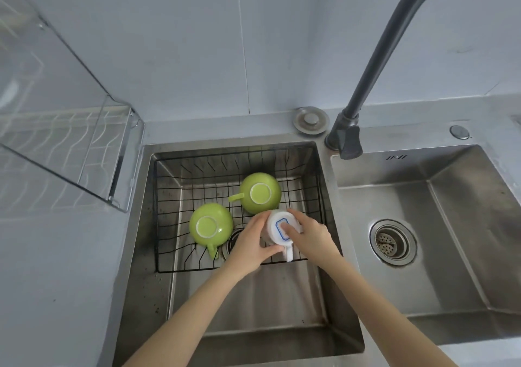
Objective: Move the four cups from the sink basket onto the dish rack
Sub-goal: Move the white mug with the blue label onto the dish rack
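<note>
Both our hands, left [251, 244] and right [308, 237], wrap their fingers around a white cup [280, 228] inverted in the basket [169, 254]. Two green cups [211, 224] [260, 192] await; the rack [70, 146] looks empty, fourth cup unseen.

Your hands covered most of the white cup [277, 227], so you couldn't tell whether another sat beneath it. The picture's edges cut off the faucet [375, 65] top and the dish rack [56, 152] at left.
</note>
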The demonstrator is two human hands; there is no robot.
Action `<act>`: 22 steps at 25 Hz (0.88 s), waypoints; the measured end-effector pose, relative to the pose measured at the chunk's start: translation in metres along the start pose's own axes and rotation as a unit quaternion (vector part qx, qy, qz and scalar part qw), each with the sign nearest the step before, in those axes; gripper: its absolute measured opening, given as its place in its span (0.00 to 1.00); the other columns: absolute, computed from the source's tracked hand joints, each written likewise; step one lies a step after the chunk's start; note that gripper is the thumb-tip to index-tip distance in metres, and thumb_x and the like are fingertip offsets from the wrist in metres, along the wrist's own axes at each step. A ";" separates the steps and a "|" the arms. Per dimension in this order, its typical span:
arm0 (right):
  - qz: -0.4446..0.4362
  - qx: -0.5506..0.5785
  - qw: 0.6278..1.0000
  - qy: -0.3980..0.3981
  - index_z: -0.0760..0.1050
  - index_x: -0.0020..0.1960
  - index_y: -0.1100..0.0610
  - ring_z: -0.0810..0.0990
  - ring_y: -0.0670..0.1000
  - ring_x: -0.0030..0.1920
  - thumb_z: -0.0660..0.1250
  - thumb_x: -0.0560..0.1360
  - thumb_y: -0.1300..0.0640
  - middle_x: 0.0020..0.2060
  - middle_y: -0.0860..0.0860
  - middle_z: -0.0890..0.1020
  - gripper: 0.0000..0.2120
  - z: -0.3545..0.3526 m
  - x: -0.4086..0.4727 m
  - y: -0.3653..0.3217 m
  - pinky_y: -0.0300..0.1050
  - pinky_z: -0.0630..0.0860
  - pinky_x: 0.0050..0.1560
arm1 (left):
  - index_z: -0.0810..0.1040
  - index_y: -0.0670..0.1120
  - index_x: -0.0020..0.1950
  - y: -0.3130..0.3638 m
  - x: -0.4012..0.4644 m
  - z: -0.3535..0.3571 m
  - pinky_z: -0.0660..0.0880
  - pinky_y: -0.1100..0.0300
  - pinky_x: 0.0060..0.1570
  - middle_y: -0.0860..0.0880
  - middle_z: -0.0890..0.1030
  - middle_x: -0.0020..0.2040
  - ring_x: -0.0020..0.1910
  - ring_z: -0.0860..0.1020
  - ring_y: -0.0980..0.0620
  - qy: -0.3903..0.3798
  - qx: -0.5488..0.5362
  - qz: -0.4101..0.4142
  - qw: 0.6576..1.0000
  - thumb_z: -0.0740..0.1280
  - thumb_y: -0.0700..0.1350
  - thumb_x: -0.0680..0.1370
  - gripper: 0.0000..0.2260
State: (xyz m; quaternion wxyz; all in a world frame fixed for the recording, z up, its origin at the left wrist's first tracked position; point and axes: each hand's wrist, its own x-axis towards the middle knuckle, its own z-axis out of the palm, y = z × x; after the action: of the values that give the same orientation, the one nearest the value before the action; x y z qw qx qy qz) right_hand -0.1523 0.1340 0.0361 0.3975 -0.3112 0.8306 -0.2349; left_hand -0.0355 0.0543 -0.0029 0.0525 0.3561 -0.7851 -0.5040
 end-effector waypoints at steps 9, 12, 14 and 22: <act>-0.105 0.004 0.994 -0.025 0.71 0.64 0.41 0.80 0.59 0.55 0.53 0.76 0.54 0.55 0.53 0.83 0.19 -0.034 -0.059 -0.036 0.56 0.76 0.61 | 0.69 0.49 0.65 0.035 -0.056 -0.059 0.79 0.64 0.51 0.52 0.72 0.61 0.52 0.75 0.58 0.020 -0.064 0.035 0.997 0.76 0.42 0.65 0.31; -0.166 -0.046 0.984 -0.037 0.67 0.67 0.41 0.80 0.57 0.57 0.59 0.75 0.55 0.55 0.54 0.83 0.22 -0.032 -0.081 -0.054 0.53 0.76 0.60 | 0.69 0.52 0.64 0.044 -0.083 -0.085 0.77 0.71 0.45 0.55 0.71 0.60 0.53 0.75 0.56 0.027 -0.067 0.054 0.996 0.75 0.43 0.66 0.29; -0.200 -0.037 0.979 -0.033 0.65 0.69 0.45 0.80 0.50 0.57 0.64 0.74 0.56 0.59 0.50 0.81 0.24 -0.022 -0.097 -0.068 0.43 0.77 0.58 | 0.69 0.58 0.60 0.046 -0.100 -0.102 0.75 0.67 0.48 0.57 0.71 0.59 0.55 0.74 0.57 0.031 -0.066 0.076 0.994 0.74 0.44 0.67 0.25; -0.277 0.029 0.960 0.042 0.71 0.64 0.52 0.77 0.45 0.51 0.73 0.69 0.58 0.56 0.49 0.76 0.24 0.026 -0.138 -0.135 0.29 0.75 0.47 | 0.65 0.70 0.54 0.040 -0.156 -0.181 0.76 0.65 0.52 0.62 0.76 0.54 0.51 0.79 0.62 0.048 -0.052 0.104 0.992 0.72 0.59 0.62 0.24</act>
State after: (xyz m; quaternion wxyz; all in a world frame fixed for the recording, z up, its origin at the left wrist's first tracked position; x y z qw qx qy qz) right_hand -0.0189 0.1334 0.1776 0.2905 -0.5073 0.7207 -0.3726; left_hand 0.1396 0.0233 0.1615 0.1606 0.2929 -0.7873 -0.5183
